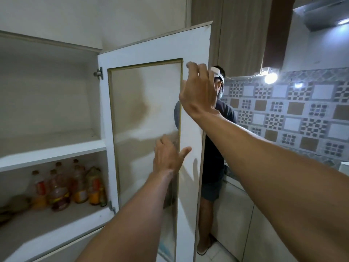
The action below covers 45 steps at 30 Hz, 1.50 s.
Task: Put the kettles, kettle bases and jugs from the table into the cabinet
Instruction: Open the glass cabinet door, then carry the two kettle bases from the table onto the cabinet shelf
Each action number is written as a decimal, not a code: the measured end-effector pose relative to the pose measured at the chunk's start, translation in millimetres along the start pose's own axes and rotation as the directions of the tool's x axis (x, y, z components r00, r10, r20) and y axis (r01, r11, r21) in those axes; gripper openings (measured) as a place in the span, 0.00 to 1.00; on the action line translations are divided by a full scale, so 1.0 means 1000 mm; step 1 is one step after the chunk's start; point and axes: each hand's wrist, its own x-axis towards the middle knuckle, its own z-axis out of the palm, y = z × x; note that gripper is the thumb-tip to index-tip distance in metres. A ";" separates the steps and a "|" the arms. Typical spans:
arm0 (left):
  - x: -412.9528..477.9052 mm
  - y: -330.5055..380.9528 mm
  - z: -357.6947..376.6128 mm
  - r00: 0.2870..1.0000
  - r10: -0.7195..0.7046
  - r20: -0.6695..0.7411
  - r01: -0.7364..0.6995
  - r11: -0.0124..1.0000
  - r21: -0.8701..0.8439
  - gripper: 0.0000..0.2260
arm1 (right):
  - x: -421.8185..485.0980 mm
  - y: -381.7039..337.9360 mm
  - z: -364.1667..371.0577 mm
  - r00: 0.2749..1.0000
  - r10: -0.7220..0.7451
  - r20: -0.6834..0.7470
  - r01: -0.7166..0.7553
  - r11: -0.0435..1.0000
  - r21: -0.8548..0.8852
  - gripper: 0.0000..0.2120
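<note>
A white cabinet [56,154] stands before me with its right door [192,46] swung open toward me. My right hand [198,91] is up at the door's free edge, fingers bent over it near the top. My left hand [168,156] lies with straight fingers against the frosted panel [143,114] lower down. The upper shelf [49,140] holds nothing visible. No kettle, kettle base or jug is in view.
Several bottles of oil or sauce [75,184] stand on the lower shelf at the back, with a dark object at the far left. Behind the door another person [217,157] stands at a kitchen counter [239,190] beneath a patterned tile wall.
</note>
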 end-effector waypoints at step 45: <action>-0.295 -0.660 -0.475 -0.322 -0.420 -0.849 0.920 0.074 -0.386 0.38 | -0.558 -0.764 0.355 -0.135 -0.953 0.272 -0.149 0.291 0.945 0.49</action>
